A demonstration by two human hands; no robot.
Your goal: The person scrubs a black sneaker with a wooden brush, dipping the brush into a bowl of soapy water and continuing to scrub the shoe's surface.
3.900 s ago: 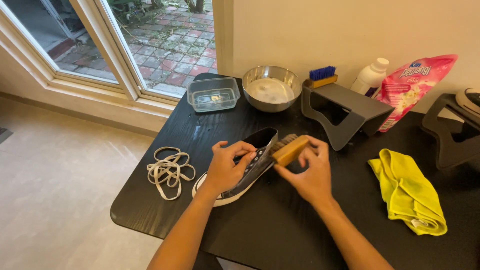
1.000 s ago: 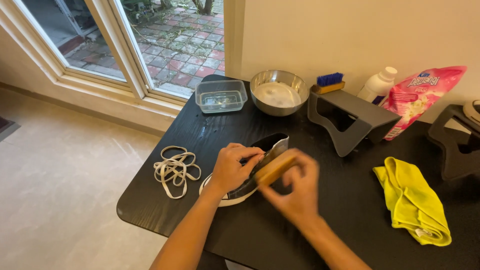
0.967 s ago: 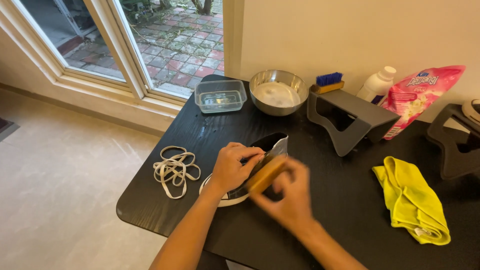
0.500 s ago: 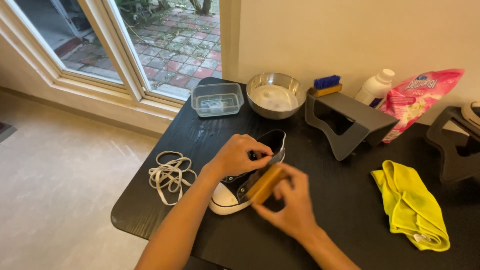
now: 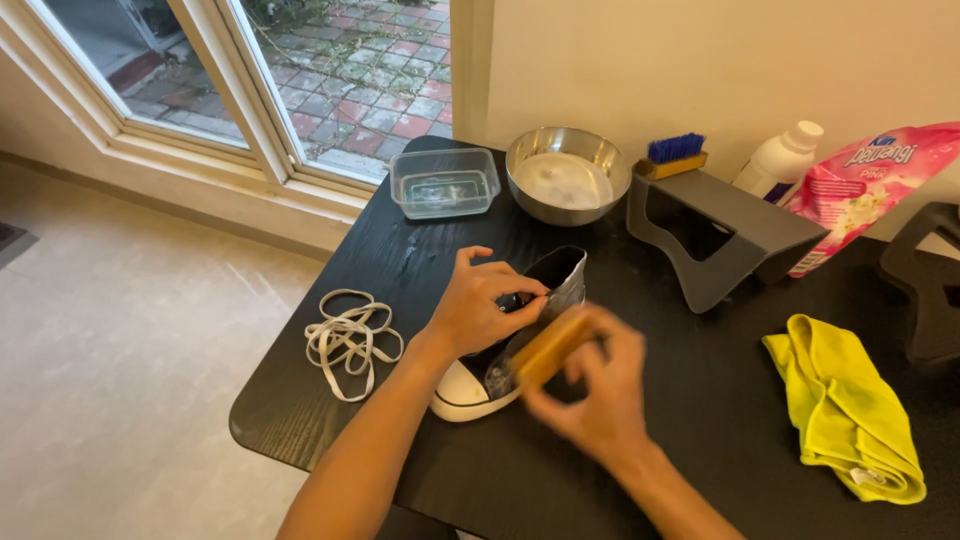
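The left hand [image 5: 478, 308] is clamped over the top of a black canvas sneaker [image 5: 520, 330] with a white rubber toe cap, fingers curled down over the tongue area and pinning it to the black table [image 5: 420, 260]. Just right of that grip, the right hand [image 5: 598, 395] is closed around a wooden-backed scrub brush [image 5: 548, 346], which is pressed against the shoe's side; the hand and brush are blurred. The sneaker lies at the near middle of the table, toe toward the person, heel opening pointing away.

Left of the holding hand, near the table edge, lies a loose tangle of white shoelaces [image 5: 350, 338]. Beyond the hands stand a clear plastic container [image 5: 444, 182] and a steel bowl [image 5: 567, 174] with whitish liquid. Farther right are a dark grey shoe stand [image 5: 735, 235], with a blue-bristled brush [image 5: 675, 155] on its back end, a white bottle [image 5: 781, 160] and a pink pouch [image 5: 865, 185]. A yellow cloth [image 5: 845, 410] lies crumpled well right of the brushing hand.
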